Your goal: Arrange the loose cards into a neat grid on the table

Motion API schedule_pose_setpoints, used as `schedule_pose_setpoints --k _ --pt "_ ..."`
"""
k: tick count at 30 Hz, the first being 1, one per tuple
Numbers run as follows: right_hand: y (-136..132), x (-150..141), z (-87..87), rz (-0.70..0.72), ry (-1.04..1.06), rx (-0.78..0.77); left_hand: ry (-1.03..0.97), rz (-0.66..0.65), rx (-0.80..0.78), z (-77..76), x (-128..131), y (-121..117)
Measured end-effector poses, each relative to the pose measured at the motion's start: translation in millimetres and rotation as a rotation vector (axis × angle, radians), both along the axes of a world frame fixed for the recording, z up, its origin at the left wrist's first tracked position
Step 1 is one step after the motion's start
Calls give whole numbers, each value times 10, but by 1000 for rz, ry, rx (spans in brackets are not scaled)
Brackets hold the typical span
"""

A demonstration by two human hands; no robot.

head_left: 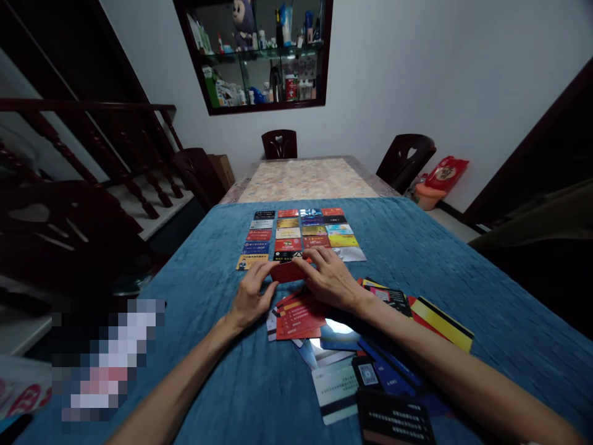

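Between my two hands a red card (287,272) is held up at a tilt, just in front of the nearest row of laid-out cards. My left hand (250,295) pinches its left end with thumb and fingers. At its right end my right hand (328,278) grips it, with fingers reaching over the top edge. Beyond the hands, cards of many colours lie in four columns, among them a gold card (288,223) and a yellow card (341,240). Under my wrists spreads a loose pile with an orange-red card (303,318), a pale striped card (336,392) and a black card (393,417).
A blue cloth (185,346) covers the near part of the table, and a marbled tabletop (306,176) shows beyond it. Dark wooden chairs (405,162) stand around. A railing (83,108) runs along the left, and a glass-shelved cabinet (259,55) is set in the wall.
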State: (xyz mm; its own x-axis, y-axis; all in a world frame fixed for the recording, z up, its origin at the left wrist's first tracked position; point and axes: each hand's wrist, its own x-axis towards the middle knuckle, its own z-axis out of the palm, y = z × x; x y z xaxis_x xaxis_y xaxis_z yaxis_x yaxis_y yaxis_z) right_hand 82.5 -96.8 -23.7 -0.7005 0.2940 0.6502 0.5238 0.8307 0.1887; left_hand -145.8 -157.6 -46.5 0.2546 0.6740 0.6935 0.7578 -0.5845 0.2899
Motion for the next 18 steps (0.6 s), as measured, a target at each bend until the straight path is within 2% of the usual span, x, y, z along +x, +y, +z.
schedule_pose_setpoints --k 8,18 --pt "-6 19 79 -11 -77 -38 90 60 8 -12 16 2" --pt "16 46 129 -20 -156 -83 232 71 35 -13 -13 37"
